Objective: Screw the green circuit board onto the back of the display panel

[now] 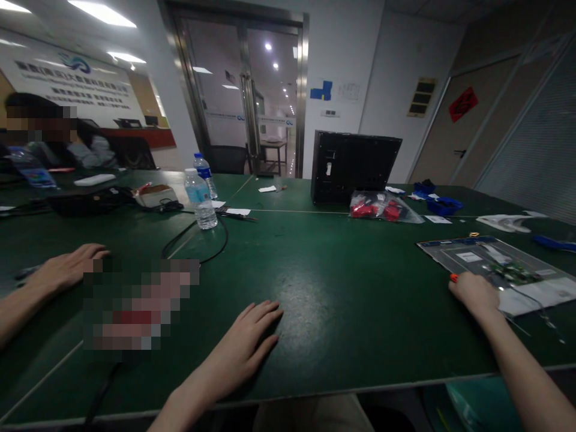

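Observation:
My left hand [245,345] lies palm down on the green table [324,264], its fingers stretched out and holding nothing. Over to the right, my right hand [477,294] is closed around what looks like a screwdriver [454,278]. Its orange end pokes out by the thumb, and a thin shaft shows on the other side of the fist; the rest is hidden. Right beside this hand lies a flat grey panel [443,255], carrying a green circuit board [513,272], white patches and loose cables. Whether the hand touches the panel, I cannot tell.
Another person's hand [67,267] rests at left, near a blurred-out patch. Water bottles [201,201] and cables stand behind it. Farther back are a black monitor housing [355,165], a clear bag with red parts [382,208] and blue trays [444,206]. Someone sits at far left.

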{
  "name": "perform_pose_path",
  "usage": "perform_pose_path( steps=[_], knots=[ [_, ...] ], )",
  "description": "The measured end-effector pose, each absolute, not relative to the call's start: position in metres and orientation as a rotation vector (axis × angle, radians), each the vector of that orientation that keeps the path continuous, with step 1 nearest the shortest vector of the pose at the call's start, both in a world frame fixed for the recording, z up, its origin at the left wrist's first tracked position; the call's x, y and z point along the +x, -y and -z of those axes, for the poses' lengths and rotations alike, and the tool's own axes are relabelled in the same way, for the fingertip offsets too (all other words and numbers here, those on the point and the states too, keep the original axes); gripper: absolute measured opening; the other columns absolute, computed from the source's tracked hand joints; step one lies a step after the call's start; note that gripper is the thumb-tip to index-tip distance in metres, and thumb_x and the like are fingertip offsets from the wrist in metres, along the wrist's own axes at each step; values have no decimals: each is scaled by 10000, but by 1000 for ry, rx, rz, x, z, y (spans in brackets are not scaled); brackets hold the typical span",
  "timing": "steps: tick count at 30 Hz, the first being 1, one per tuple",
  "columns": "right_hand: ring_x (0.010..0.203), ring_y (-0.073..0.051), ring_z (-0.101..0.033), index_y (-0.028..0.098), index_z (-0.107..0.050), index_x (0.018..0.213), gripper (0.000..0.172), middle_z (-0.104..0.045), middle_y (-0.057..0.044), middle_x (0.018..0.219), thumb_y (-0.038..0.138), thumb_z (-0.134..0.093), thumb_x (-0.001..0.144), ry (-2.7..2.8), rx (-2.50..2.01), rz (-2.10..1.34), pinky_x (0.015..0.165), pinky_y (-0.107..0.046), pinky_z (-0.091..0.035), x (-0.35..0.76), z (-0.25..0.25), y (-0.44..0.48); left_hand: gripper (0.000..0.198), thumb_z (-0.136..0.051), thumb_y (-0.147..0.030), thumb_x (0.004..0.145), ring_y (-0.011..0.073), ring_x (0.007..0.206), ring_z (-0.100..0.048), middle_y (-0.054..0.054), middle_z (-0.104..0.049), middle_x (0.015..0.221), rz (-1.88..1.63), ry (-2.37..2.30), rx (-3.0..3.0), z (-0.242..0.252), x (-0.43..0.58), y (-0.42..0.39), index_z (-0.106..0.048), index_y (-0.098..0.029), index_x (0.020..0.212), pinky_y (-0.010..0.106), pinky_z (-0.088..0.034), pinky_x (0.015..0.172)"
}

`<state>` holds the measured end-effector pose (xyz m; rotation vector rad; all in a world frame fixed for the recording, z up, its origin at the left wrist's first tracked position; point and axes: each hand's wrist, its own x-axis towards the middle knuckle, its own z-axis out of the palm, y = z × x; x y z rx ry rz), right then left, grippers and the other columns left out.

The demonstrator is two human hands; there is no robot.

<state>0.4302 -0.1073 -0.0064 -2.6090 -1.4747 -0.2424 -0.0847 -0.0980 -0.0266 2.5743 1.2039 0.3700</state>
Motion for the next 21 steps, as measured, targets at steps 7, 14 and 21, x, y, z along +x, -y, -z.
perform_pose_path(
  steps=[7, 14, 21],
  knots=[
    [861, -349, -709, 42, -710, 871, 287, -714, -242, 901, 233, -496, 885, 1593, -2753, 70, 698, -372, -524, 324, 13, 124, 383, -421, -294, 960, 265, 1286, -501, 91, -545, 1392, -458, -1194, 2691, 35, -82, 98, -543, -224, 1316, 524, -356, 1112],
    [851, -291, -715, 16, -620, 1137, 369, -683, -251, 1070, 265, -467, 912, 1975, -2444, -111, 695, -340, -532, 185, 9, 152, 378, -384, -301, 967, 254, 1257, -519, 115, -577, 1341, -434, -1188, 2712, 20, -60, 90, -541, -185, 1291, 534, -324, 1125],
    [961, -354, -695, -24, -499, 1340, 644, -472, -357, 1360, 311, -646, 811, 2246, -2104, -595, 737, -422, -582, 75, -7, 168, 444, -324, -291, 966, 249, 1283, -495, 169, -534, 1385, -369, -1195, 2639, 3, -32, 70, -521, -93, 1312, 409, -399, 1089]
  ],
)
